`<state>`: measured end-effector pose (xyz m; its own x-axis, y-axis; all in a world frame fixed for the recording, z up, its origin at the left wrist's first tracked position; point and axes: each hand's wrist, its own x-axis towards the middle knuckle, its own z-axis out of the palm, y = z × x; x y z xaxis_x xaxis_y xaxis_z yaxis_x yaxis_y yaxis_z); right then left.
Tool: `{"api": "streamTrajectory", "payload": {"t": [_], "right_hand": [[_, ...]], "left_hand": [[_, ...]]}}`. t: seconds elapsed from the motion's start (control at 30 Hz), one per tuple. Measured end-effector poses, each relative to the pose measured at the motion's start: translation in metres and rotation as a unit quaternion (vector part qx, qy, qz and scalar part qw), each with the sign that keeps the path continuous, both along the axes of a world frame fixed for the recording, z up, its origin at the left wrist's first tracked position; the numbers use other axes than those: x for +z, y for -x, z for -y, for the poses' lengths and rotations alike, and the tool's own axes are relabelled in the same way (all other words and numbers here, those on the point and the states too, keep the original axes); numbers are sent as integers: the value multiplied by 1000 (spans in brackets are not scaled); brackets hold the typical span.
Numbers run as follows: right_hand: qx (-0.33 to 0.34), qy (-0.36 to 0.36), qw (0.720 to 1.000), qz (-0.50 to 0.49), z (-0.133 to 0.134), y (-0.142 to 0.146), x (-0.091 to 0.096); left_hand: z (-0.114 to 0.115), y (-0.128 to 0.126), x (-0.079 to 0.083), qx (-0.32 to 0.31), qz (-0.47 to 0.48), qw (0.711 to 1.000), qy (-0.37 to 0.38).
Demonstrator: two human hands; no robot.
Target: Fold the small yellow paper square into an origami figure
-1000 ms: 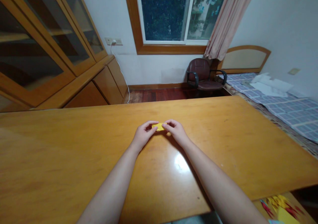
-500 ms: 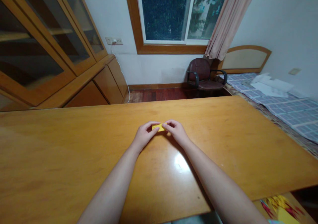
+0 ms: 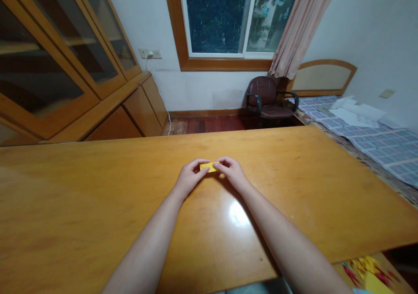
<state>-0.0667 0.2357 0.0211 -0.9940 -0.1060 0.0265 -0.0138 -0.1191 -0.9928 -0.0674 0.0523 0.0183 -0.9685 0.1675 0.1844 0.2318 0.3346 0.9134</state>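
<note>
At far left, beside a glass-doored cabinet [image 3: 65,55], then over the middle of the tabletop [image 3: 114,198]: pinching the left end of a small yellow piece [image 3: 211,165] between thumb and fingers of the left hand [image 3: 188,175]. Pinching its right end likewise with the right hand [image 3: 234,172]. Farther right, past a brown chair [image 3: 263,93] to a bed [image 3: 375,141], then down to yellow and red scraps [image 3: 365,265]

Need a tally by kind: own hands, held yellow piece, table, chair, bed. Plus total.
Hands: 2 (left hand, right hand)
Yellow piece, held between them: 1
Table: 1
Chair: 1
Bed: 1
Total: 6
</note>
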Motion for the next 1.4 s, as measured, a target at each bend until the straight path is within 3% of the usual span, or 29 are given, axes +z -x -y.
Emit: {"api": "streamTrajectory", "payload": {"t": [0.77, 1.03, 1.4], "right_hand": [[-11, -29, 999, -16, -1, 0, -1], [-11, -32, 999, -17, -1, 2, -4], [-18, -32, 999, -10, 0, 1, -1]], "left_hand": [[1, 1, -2, -2, 11, 1000, -14], [-2, 5, -8, -21, 44, 991, -121], [1, 4, -7, 7, 15, 999, -37]]}}
